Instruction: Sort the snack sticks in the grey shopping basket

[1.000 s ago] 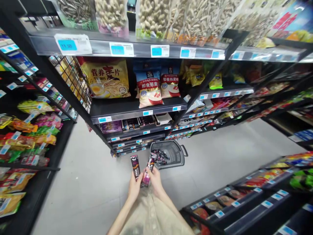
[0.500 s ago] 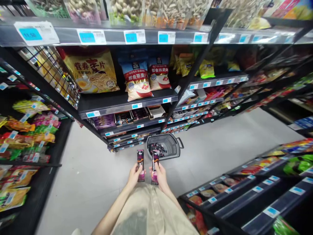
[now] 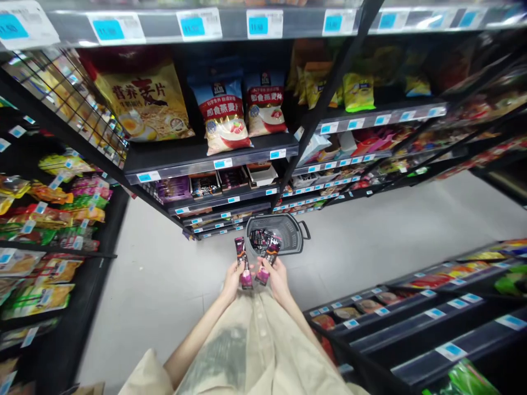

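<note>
My left hand (image 3: 233, 278) grips a slim black and purple sachet (image 3: 243, 262) near its lower end, thumb on the front. A similar black and purple sachet (image 3: 269, 259) is pinched in my right hand (image 3: 275, 276), its top leaning to the right. Both sachets are held side by side in front of my body, their lower ends close together. Just beyond them, a grey shopping basket (image 3: 294, 237) rests on the floor with several dark sachets (image 3: 260, 239) heaped in its left part. The right sachet overlaps the basket's near rim in view.
Ahead stands a shelf unit (image 3: 173, 164) with oatmeal bags (image 3: 224, 118) and, lower, open boxes of small packs (image 3: 206, 185). Snack racks flank me at left (image 3: 57, 252) and right (image 3: 411, 318). Grey floor (image 3: 370, 230) runs off to the right.
The sachet tops have tilted, the left one leftward and the right one rightward, and their lower ends have come closer together. The camera view has dipped slightly.
</note>
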{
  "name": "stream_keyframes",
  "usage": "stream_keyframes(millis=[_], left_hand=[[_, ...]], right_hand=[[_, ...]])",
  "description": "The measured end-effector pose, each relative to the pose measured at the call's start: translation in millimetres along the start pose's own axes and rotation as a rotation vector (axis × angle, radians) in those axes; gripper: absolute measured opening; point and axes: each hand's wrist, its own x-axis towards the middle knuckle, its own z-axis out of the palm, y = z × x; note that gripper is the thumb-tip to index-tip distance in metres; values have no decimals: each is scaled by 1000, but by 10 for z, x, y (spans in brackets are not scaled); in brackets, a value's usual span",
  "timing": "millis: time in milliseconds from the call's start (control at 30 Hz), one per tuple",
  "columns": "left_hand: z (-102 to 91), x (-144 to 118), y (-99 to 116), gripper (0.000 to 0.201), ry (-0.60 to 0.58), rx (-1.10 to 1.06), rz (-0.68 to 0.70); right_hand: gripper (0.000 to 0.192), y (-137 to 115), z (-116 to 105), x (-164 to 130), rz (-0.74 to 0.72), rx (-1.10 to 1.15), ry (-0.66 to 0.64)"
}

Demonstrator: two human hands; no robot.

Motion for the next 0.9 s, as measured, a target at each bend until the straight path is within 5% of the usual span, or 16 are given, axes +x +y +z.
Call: stream_keyframes(millis=[333, 900], left_hand=[[-90, -83, -20, 51, 3, 159, 81], [-168, -74, 35, 57, -83, 276, 68]], right_hand=[[56, 195, -15, 16, 110, 10, 34], [51, 176, 91, -21, 103, 93, -69]])
